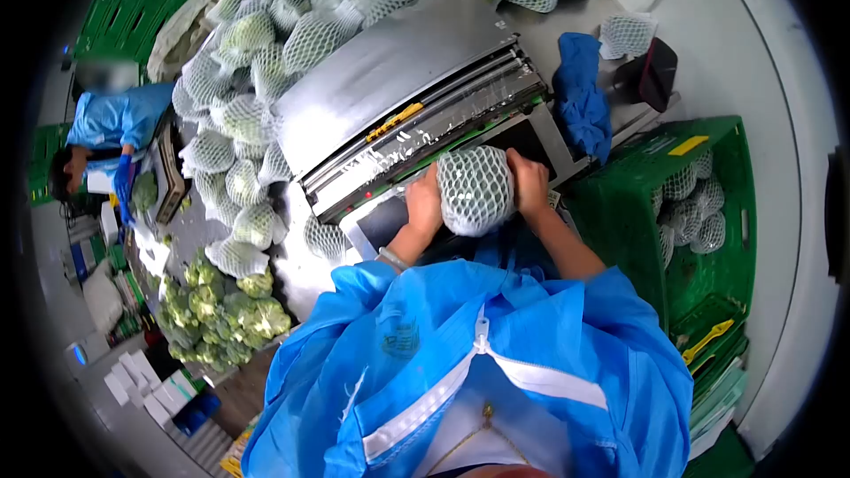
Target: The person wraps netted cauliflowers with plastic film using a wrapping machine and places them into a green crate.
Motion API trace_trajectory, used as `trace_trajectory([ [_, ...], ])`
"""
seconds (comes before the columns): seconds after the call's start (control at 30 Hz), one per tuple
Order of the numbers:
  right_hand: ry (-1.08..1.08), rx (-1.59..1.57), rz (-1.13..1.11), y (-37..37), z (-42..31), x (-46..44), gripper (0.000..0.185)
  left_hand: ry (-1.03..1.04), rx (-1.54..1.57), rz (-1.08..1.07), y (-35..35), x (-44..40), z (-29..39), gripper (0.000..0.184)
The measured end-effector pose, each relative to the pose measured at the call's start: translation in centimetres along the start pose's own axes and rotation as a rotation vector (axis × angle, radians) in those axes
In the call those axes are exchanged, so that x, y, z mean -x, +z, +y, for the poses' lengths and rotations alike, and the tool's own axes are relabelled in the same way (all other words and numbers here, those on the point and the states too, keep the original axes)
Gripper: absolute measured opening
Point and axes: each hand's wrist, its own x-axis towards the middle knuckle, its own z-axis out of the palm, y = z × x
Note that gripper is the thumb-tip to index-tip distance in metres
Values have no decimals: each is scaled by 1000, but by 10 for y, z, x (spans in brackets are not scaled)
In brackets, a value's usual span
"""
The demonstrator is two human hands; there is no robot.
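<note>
Holding a net-wrapped bundle (476, 191) between two bare hands, right at the near edge of the metal machine (390, 75)!
Pressing in from one side with the left hand (425, 201), from the other with the right hand (531, 184), both partly open and curved around the netting. Past the machine, running into a big heap of netted heads (243, 115) on the bench (297, 270), then bare broccoli heads (221, 314) piled over to the left. Out right, coming to a crumpled blue cloth (582, 93) beside the machine, and more netted pieces (695, 212) inside a green crate (620, 204). Far left, spotting a co-worker (111, 119) in blue gloves.
</note>
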Motion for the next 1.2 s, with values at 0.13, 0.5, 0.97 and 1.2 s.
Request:
trace_trajectory([
  [0.13,14,-597,-338,5,4,67,32,282,554,-87,-38,12,48,19],
  [0.5,-495,-522,-86,-118,-114,69,21,69,993,-824,-58,-2,150,42],
  [0.97,-51,-926,20,-239,-20,196,68,-865,1444,-1261,-45,3,263,65],
  [1.2,461,-763,704,-305,25,246,81,168,933,-1219,22,-11,384,93],
])
